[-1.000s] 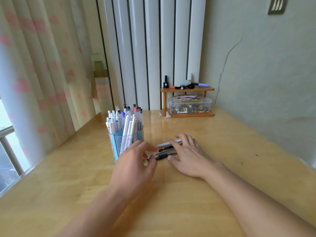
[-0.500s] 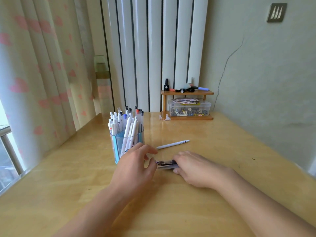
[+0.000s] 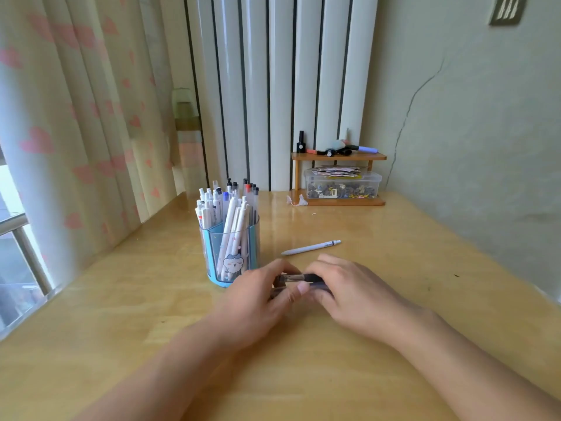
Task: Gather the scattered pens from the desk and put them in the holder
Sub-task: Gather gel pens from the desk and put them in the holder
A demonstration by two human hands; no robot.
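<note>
A clear and blue pen holder (image 3: 229, 253) full of several pens stands on the wooden desk (image 3: 121, 314), left of centre. Just right of it, my left hand (image 3: 258, 302) and my right hand (image 3: 349, 290) meet over a small bundle of dark pens (image 3: 299, 278). Both hands curl their fingers round the bundle, the left thumb lying across it. How many pens are in the bundle is hidden by the fingers. A single white pen (image 3: 311, 247) lies loose on the desk just beyond my hands.
A small wooden shelf (image 3: 338, 157) with a clear box (image 3: 343, 185) of small items stands at the back against the wall. Curtains (image 3: 76, 117) hang along the left edge, with a window (image 3: 15, 253) at the far left. The wall runs along the right side.
My hands have drawn the dark pens toward me and closed together on them. The white pen was left behind on the desk.
</note>
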